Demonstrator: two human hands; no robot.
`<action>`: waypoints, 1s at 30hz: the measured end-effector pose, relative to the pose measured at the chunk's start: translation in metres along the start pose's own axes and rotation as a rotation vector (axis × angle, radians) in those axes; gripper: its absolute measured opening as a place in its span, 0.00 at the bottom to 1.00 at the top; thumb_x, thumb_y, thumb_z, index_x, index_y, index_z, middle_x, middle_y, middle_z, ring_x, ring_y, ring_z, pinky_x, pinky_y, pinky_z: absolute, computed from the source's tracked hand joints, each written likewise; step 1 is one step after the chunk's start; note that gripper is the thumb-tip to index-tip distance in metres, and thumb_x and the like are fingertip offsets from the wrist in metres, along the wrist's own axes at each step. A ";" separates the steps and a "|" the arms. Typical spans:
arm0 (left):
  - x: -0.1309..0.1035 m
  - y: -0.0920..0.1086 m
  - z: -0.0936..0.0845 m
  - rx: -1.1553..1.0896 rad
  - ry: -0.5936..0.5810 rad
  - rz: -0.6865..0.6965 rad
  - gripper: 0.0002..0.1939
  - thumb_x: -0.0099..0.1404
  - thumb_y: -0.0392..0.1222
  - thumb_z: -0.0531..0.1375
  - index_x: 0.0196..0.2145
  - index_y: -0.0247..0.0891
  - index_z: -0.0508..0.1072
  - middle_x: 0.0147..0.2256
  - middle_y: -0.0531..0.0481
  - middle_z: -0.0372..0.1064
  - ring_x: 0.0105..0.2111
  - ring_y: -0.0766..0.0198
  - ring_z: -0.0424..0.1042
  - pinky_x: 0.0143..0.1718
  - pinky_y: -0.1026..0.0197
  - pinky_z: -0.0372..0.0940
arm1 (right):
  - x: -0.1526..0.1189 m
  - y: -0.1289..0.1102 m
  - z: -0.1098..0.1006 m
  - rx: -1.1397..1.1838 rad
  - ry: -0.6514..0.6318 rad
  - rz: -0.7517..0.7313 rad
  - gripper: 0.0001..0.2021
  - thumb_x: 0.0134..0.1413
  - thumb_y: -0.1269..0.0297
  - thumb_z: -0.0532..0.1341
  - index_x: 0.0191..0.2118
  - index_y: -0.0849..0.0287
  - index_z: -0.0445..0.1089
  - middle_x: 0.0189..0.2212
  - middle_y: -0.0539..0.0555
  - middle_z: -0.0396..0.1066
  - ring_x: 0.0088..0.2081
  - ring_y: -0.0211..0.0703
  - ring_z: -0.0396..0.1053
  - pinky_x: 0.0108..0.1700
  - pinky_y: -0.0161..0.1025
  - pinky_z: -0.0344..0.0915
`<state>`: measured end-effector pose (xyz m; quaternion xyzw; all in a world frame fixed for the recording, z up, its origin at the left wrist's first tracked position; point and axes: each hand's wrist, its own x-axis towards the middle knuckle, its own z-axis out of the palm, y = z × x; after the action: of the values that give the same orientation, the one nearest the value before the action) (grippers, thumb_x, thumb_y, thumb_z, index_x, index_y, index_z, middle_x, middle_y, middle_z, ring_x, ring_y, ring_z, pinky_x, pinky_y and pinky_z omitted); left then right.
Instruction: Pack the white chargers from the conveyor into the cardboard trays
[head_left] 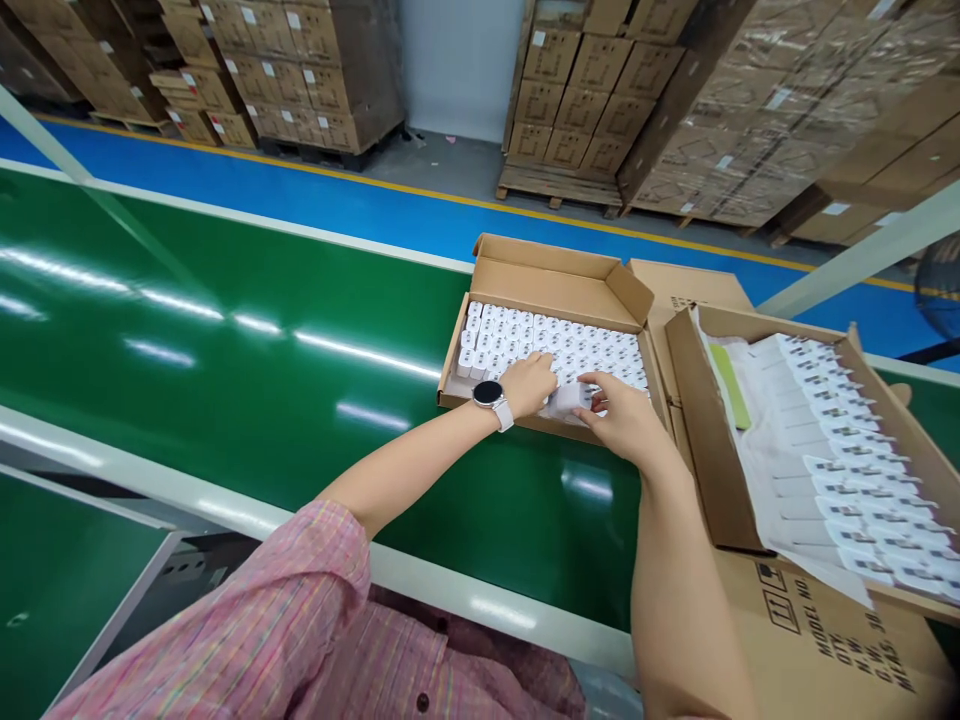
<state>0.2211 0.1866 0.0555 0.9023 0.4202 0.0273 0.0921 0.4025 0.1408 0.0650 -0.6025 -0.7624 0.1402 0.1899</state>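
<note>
An open cardboard box [555, 262] on the green surface holds rows of small white plug-like pieces [525, 335]. My right hand [619, 415] is closed round a white piece [571, 400] at the box's front edge, thumb and fingers on its right side. My left hand [529, 383], with a watch on the wrist, lies over the front rows, just left of that piece. Its fingers are bent, and whether they grip a piece cannot be made out. Part of the front rows is hidden behind both hands.
To the right, a second open box [720, 480] with more white pieces and a green item [729, 385] rests on large cartons [810, 640]. Pale slanted posts stand at the left and right. Stacked cartons [551, 55] on pallets line the far side.
</note>
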 end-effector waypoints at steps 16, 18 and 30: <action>-0.002 -0.004 -0.002 -0.031 -0.006 -0.070 0.16 0.58 0.31 0.71 0.45 0.32 0.76 0.53 0.36 0.67 0.53 0.48 0.69 0.53 0.54 0.67 | 0.034 -0.003 0.032 -0.205 -0.206 -0.114 0.13 0.51 0.74 0.66 0.44 0.57 0.73 0.41 0.57 0.75 0.42 0.52 0.73 0.44 0.42 0.66; -0.007 -0.004 -0.005 -0.041 0.005 -0.106 0.16 0.60 0.34 0.71 0.46 0.33 0.75 0.53 0.38 0.67 0.52 0.49 0.70 0.53 0.54 0.67 | 0.032 0.001 0.036 -0.216 -0.188 -0.113 0.14 0.50 0.74 0.67 0.44 0.57 0.74 0.44 0.59 0.73 0.45 0.54 0.72 0.47 0.45 0.67; -0.077 -0.056 -0.011 -0.152 0.022 -0.426 0.09 0.70 0.41 0.62 0.46 0.34 0.74 0.39 0.40 0.78 0.43 0.50 0.79 0.41 0.57 0.71 | 0.022 0.020 0.047 -0.188 -0.052 -0.043 0.10 0.53 0.64 0.67 0.42 0.56 0.77 0.40 0.58 0.67 0.45 0.57 0.69 0.47 0.50 0.68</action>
<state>0.1281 0.1647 0.0580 0.7832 0.5992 0.0483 0.1588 0.3942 0.1674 0.0167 -0.5972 -0.7898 0.0795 0.1154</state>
